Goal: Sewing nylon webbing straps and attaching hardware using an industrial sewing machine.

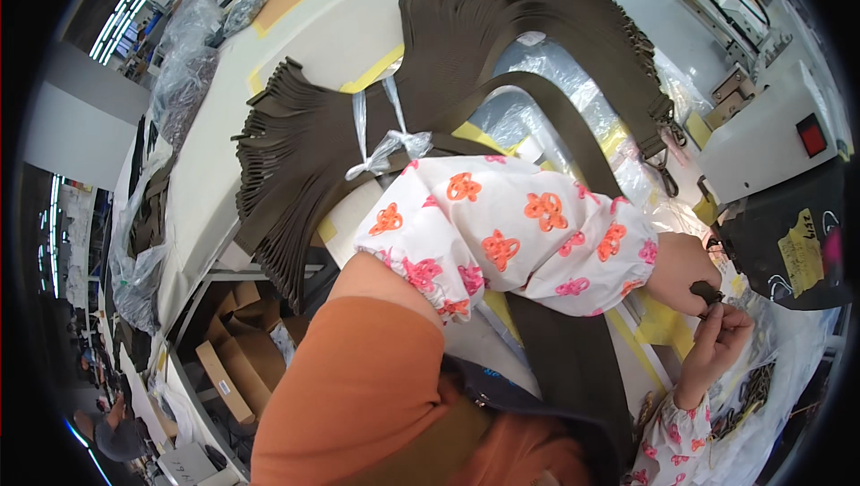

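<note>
At the right side of the table, my left hand [683,273] and my right hand [717,343] meet fingertip to fingertip. Between them is a small dark olive piece [706,292] that looks like the end of a strap; the fingers cover part of it. A thick bundle of olive webbing straps [336,141] lies across the table beyond my left forearm, bound by clear plastic ties [391,153]. Metal clasps [665,163] hang at the bundle's right end. One wide olive strap [573,365] passes under my left forearm toward my body.
A white machine [761,141] stands right of the bundle, with a dark cover bearing a yellow note [800,253] nearby. Clear plastic [761,432] holding metal hardware lies at the lower right. An opened cardboard box [237,369] sits below the table's left edge. Plastic-wrapped goods [184,65] stand farther left.
</note>
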